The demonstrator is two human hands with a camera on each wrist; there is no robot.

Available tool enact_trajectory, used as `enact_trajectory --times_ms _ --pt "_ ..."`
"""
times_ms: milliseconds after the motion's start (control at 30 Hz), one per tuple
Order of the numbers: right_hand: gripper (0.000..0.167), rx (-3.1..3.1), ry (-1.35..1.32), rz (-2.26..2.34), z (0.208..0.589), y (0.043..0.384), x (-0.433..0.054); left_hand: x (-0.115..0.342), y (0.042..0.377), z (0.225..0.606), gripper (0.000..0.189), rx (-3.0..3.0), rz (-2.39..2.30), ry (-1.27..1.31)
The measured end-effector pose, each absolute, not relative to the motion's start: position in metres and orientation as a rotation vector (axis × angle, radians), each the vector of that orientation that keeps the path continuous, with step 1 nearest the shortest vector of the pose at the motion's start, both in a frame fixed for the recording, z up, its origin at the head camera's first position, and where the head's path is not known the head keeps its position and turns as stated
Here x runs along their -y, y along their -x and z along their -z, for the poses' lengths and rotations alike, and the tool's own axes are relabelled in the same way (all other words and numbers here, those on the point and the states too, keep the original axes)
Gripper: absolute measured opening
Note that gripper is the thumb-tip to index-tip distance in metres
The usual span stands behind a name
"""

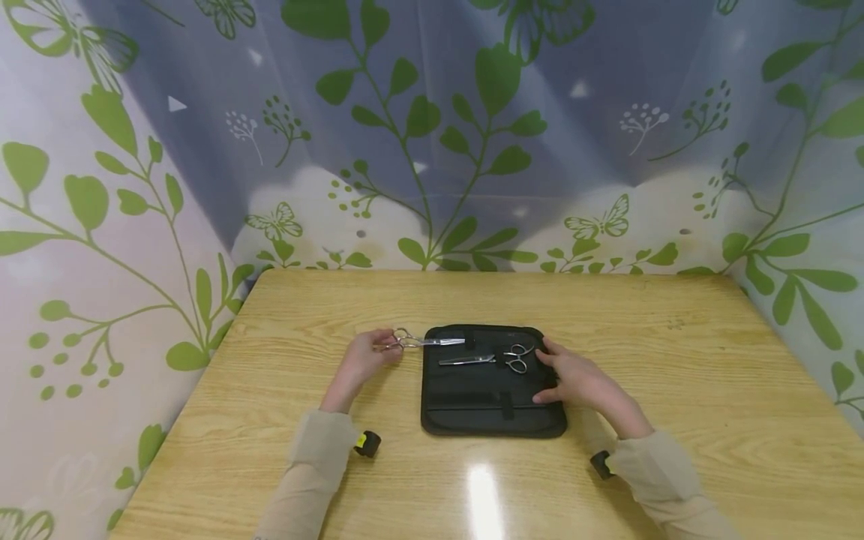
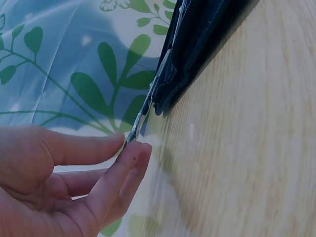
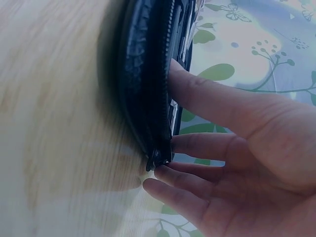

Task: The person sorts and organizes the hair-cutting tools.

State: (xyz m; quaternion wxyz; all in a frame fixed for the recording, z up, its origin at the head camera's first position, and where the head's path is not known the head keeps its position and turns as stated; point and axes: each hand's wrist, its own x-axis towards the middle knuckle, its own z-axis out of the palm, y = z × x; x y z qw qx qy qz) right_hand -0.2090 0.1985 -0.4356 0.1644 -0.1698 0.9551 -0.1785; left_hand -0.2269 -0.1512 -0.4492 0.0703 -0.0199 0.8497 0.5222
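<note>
My left hand (image 1: 364, 356) pinches a pair of silver hairdressing scissors (image 1: 442, 342) by the finger rings, thumb against fingertips. Its blades point right and reach over the upper left of a flat black zip case (image 1: 466, 386). In the left wrist view, the scissors (image 2: 143, 116) slant up toward the edge of the case (image 2: 182, 74). A second pair of scissors (image 1: 472, 361) lies in the case, rings to the right, crossed by a strap. My right hand (image 1: 574, 379) rests at the case's right edge, thumb and fingers spread; its fingertips touch near the zip corner (image 3: 158, 160).
The case lies on a wood-grain table (image 1: 675, 337). Behind and beside the table hangs a curtain (image 1: 432, 150) with green leaves and butterflies. A small black strap end (image 1: 367, 444) hangs at the left sleeve, another (image 1: 601, 465) at the right sleeve.
</note>
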Motion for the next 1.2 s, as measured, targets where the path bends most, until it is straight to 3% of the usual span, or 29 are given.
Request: enact_trajectory --times_ms 1200 --pt "0.087 -2.783 0.527 0.430 0.436 0.208 -0.197 0.122 0.234 0.462 0.036 -2.992 -1.122 -0.244"
